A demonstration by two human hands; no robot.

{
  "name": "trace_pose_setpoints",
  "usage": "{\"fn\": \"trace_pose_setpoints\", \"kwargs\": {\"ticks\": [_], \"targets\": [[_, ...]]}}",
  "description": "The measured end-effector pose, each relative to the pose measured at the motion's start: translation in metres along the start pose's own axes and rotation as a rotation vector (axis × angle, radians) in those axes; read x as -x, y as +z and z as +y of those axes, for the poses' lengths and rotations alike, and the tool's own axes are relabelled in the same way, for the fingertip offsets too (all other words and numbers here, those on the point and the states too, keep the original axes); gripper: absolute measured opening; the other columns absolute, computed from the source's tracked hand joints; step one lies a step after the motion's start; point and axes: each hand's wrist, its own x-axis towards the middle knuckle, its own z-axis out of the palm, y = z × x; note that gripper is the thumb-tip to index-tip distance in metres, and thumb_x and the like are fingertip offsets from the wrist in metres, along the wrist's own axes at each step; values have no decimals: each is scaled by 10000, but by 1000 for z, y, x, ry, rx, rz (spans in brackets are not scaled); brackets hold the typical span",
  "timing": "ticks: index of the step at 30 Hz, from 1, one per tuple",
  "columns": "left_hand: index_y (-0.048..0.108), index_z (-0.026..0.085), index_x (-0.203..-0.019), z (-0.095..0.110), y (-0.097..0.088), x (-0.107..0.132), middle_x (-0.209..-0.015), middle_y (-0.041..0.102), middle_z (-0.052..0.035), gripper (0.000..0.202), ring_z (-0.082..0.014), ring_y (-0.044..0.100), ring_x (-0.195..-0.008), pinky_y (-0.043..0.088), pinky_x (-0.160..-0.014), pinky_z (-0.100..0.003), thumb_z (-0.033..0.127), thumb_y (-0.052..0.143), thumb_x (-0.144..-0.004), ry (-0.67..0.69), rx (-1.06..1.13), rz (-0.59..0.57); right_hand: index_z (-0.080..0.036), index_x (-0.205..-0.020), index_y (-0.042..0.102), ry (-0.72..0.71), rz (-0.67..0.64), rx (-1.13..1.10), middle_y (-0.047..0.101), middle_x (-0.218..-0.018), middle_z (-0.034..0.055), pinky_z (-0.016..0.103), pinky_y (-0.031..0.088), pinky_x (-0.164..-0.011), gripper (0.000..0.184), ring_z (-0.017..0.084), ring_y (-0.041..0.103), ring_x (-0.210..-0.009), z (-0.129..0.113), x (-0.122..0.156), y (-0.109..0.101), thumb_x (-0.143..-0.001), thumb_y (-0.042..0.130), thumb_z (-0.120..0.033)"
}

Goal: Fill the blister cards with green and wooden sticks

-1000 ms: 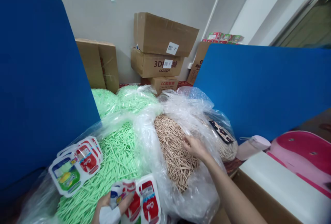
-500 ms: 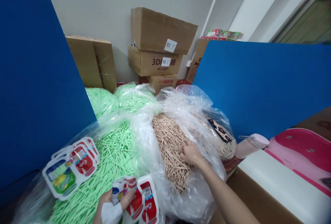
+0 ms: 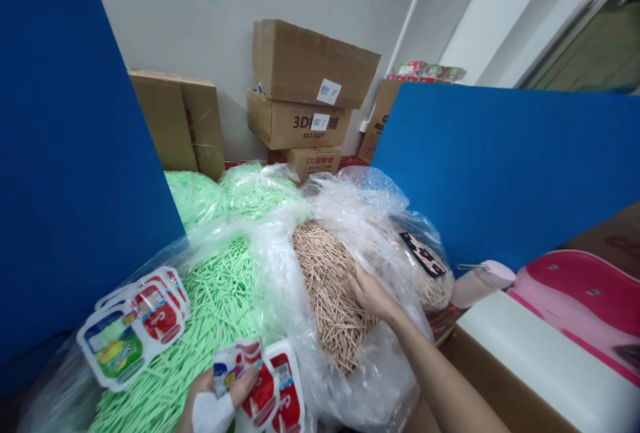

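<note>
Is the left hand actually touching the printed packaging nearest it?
Touching. The head view shows it: the left hand grips the printed packaging, its thumb lying across the front.

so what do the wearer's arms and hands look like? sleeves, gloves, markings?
Left grip: white covering around the thumb base, wrap or partial glove, can't tell which; fingertips uncovered. Its forearm is out of frame. Right grip: no glove. Right forearm: bare and slim, narrowing to the wrist; no sleeve, watch, cable or marking visible.
</note>
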Motion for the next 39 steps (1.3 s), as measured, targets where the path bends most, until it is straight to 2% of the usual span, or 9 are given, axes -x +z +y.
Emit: {"fn": "trace_pose_setpoints", "kwargs": {"ticks": [5, 10, 15, 20, 25, 28, 32, 36, 39], "targets": [[741, 123, -689, -7, 4, 1, -616, 768, -93, 470, -303, 716, -558, 587, -536, -347, 537, 833, -486, 9, -1, 4, -212, -848, 479, -30, -129, -145, 620, -713, -15, 273, 428, -668, 219, 155, 580, -664, -5, -3, 4, -931, 350, -367], [739, 129, -683, 2, 9, 8, -607, 761, -88, 453, -284, 702, -543, 568, -515, -332, 538, 818, -506, 8, -9, -16, -214, -743, 464, 24, -124, -268, 596, -695, -11, 273, 396, -659, 202, 158, 551, -658, -1, -4, 11, -863, 477, -376], [724, 133, -631, 11, 13, 11, -548, 728, -61, 437, -257, 674, -517, 548, -522, -314, 531, 825, -484, 36, -23, -18, -222, -739, 456, 119, -63, -482, 565, -643, -28, 276, 405, -617, 261, 158, 542, -612, -3, -3, 16, -827, 526, -458], [708, 128, -632, 13, 19, 9, -509, 694, -33, 371, -243, 654, -509, 531, -520, -304, 408, 871, -452, 7, -27, -56, -229, -837, 476, 245, 11, -793, 527, -630, -50, 266, 438, -515, 390, 133, 520, -517, -10, -4, 28, -806, 469, -618], [697, 133, -631, 14, 32, 6, -510, 676, -17, 336, -211, 628, -510, 509, -509, -276, 363, 871, -459, 21, -16, -72, -225, -875, 518, 313, 76, -1022, 503, -586, -62, 236, 433, -438, 433, 110, 497, -450, -18, -5, 29, -725, 591, -624], [678, 140, -605, 17, 44, 8, -533, 683, -12, 289, -178, 603, -483, 495, -500, -261, 365, 842, -526, 24, 16, -105, -224, -874, 531, 319, 118, -1083, 510, -571, -58, 250, 451, -433, 442, 120, 518, -448, -24, -5, 27, -715, 605, -629], [681, 138, -653, 22, 58, 9, -568, 693, -10, 290, -169, 607, -505, 490, -522, -246, 385, 813, -578, 73, 27, -140, -240, -867, 506, 291, 210, -1089, 601, -632, -29, 299, 502, -504, 450, 175, 620, -576, -30, -5, 23, -706, 603, -650], [658, 134, -669, 21, 66, 4, -591, 678, -9, 278, -163, 598, -530, 482, -540, -235, 379, 785, -635, 138, -52, -216, -249, -905, 501, 251, 284, -1041, 680, -707, 2, 309, 500, -569, 407, 196, 651, -686, -38, -4, 14, -787, 514, -638], [639, 135, -705, 15, 75, -1, -605, 658, -12, 264, -159, 578, -526, 466, -525, -237, 377, 744, -692, 166, -59, -257, -240, -961, 481, 224, 342, -1039, 697, -726, 7, 298, 489, -605, 401, 187, 658, -701, -53, 1, 6, -831, 466, -619]]}}
